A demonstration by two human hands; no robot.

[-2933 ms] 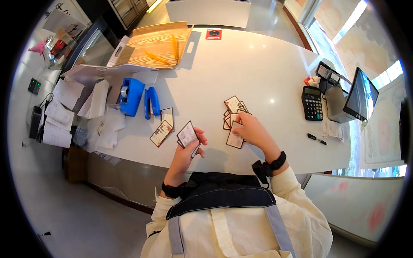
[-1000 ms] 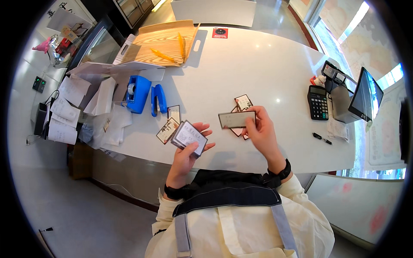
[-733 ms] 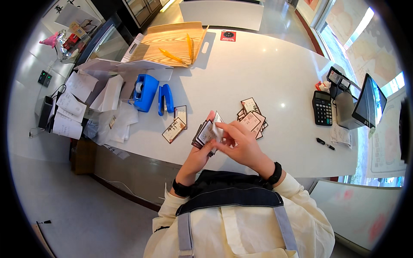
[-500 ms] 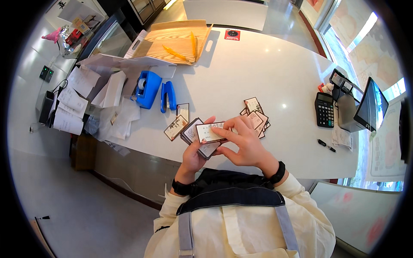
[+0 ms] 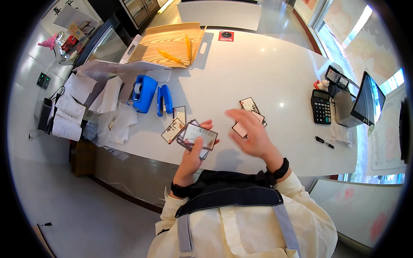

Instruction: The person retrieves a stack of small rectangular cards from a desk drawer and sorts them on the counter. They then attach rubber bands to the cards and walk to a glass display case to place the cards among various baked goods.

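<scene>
My left hand (image 5: 192, 160) grips a fanned stack of small dark-bordered printed cards (image 5: 202, 136), its thumb lying across the top one. To the right, my right hand (image 5: 254, 136) hovers over or at a loose pile of similar cards (image 5: 249, 104), fingers apart and slightly blurred. A pinkish card (image 5: 241, 129) shows between its thumb and forefinger; whether they touch it is hard to make out. Beyond the left hand, two cards (image 5: 173, 130) overlap on the white table (image 5: 206, 81).
A blue stapler (image 5: 164, 101), a blue tape dispenser (image 5: 145, 93) and papers (image 5: 71, 109) lie to the left. Behind them sits a wooden tray (image 5: 165, 41) with yellow tongs. On the right are a calculator (image 5: 321, 106), a black pen (image 5: 324, 142) and a screen (image 5: 369, 99).
My right hand has left the stack and moved right to the loose pile, its fingers spreading. My left thumb now presses on the top card. The view has shifted slightly.
</scene>
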